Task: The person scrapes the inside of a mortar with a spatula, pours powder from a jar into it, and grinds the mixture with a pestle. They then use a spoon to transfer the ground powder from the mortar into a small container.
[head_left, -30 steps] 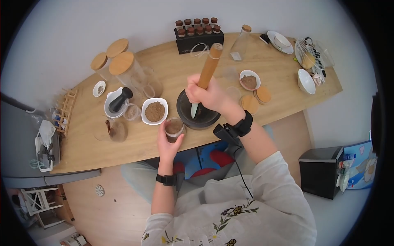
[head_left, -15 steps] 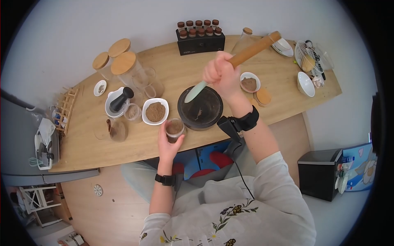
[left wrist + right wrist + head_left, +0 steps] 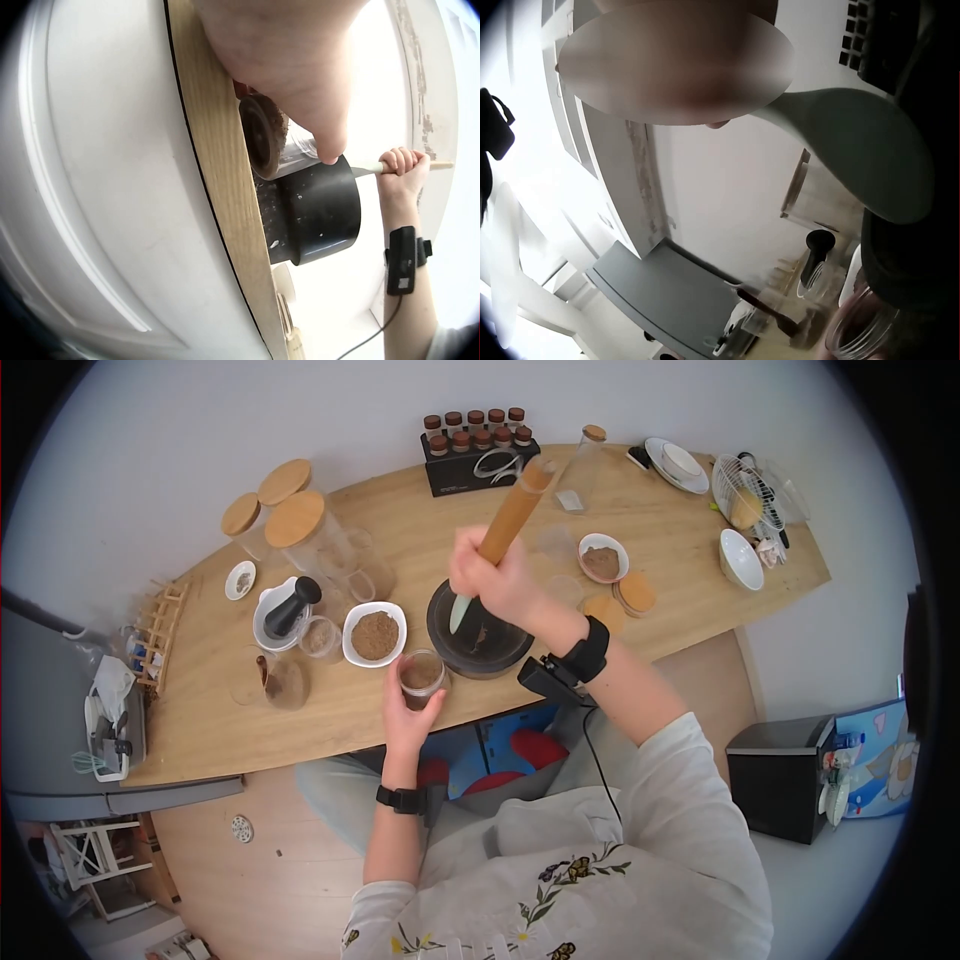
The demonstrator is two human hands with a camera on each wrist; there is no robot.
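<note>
My right hand [image 3: 500,582] grips the wooden handle [image 3: 512,510] of a spatula with a pale green blade [image 3: 460,614]. The blade points down over a black mortar-like bowl [image 3: 438,645], which has a little brown residue inside. In the right wrist view the spatula blade [image 3: 862,146] looks broad and rounded. My left hand [image 3: 404,722] holds a small glass jar [image 3: 424,674] of brown powder close beside the black bowl. From the left wrist, the jar [image 3: 300,154] appears tilted on its side against the black bowl's wall [image 3: 326,210].
Left of the jar are a white bowl [image 3: 348,644] of brown powder and a white mortar with a black pestle [image 3: 293,607]. Tall lidded glass jars [image 3: 300,525] stand behind. A spice rack [image 3: 470,472] is at the back; a small powder bowl [image 3: 624,560] and wooden lids [image 3: 636,592] lie right.
My right hand first had the spatula down in the black bowl, then lifted it rightward with the handle slanting, and now has it back over the bowl, steeper. The left hand stays with the jar.
</note>
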